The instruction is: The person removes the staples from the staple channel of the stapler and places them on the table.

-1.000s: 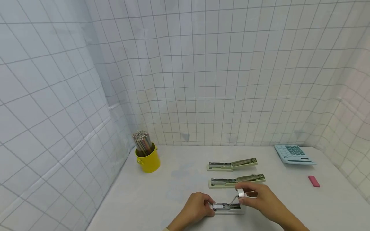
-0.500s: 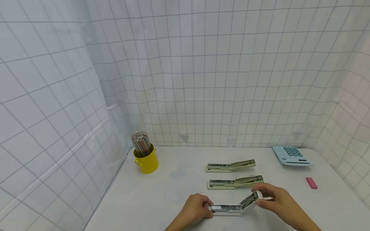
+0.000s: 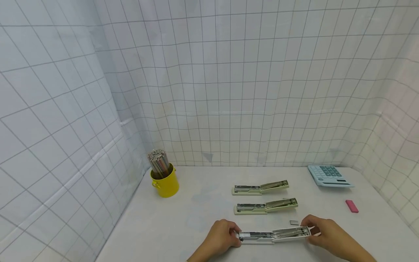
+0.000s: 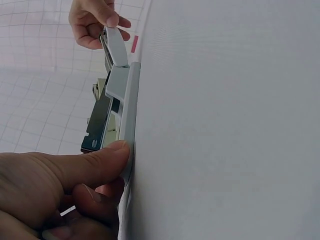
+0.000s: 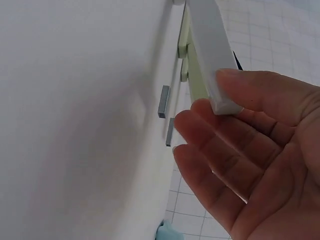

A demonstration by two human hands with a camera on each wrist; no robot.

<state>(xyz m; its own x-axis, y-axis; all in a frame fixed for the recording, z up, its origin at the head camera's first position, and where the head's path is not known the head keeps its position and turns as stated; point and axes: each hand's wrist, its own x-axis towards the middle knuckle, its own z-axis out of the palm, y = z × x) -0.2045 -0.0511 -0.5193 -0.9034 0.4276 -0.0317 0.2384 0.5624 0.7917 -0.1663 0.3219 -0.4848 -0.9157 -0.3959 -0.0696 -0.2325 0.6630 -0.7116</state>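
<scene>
A white stapler (image 3: 256, 238) lies on the table with its upper arm (image 3: 291, 233) swung far back to the right. My left hand (image 3: 223, 234) pinches the left end of its base, thumb on the near side, as the left wrist view shows. The tip of the upper arm is held between thumb and fingers of my right hand (image 3: 322, 233); in the right wrist view the other fingers are loosely curled. Just behind that arm lies a small grey staple strip (image 3: 294, 222). The right wrist view shows this strip (image 5: 163, 101) and a second strip (image 5: 170, 132).
Two pale green staplers, one nearer (image 3: 252, 208) and one farther (image 3: 248, 190), lie opened behind the white one. A yellow bucket (image 3: 168, 185) of pencils stands at left. At right are a light blue calculator (image 3: 330, 176) and a pink eraser (image 3: 351, 206). Gridded cloth walls surround the table.
My right hand has swung the white stapler's upper arm from partly raised over the base to nearly flat at right. My left hand keeps its hold on the base.
</scene>
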